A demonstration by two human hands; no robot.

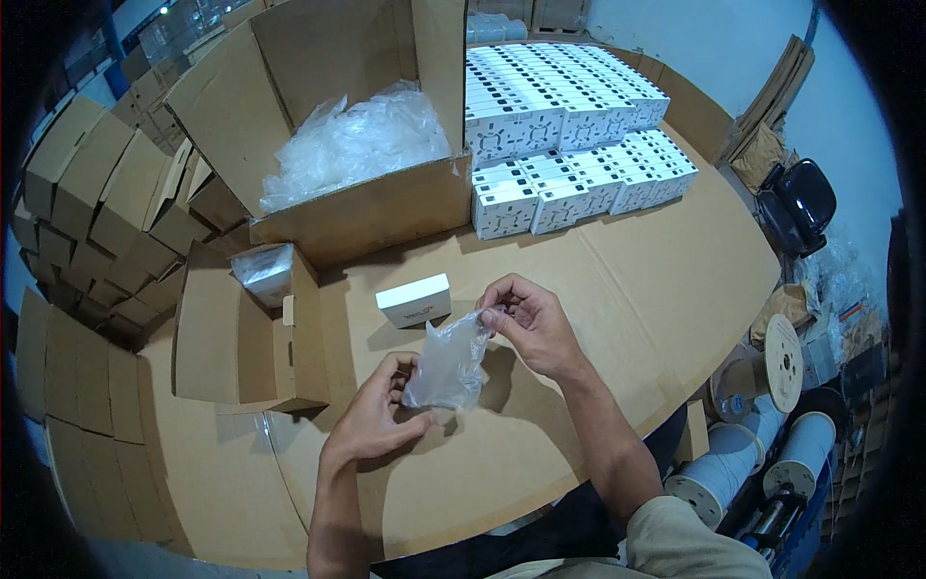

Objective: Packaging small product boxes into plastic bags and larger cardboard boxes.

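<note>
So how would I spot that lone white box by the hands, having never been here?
Find the big open carton heaped with clear plastic on the cardboard-covered table. Just in front of it, beyond the bag pinched in the right hand, sits a small white box. Unlike the dark-patterned white boxes stacked at the back right, it sits alone, with a plain top.

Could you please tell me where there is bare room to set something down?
The table is bare right of the right hand, nearer than the white boxes; a smaller patch lies left of the left hand, nearer than the small carton. The large carton and white boxes crowd the far side; brown cartons, the left.
</note>
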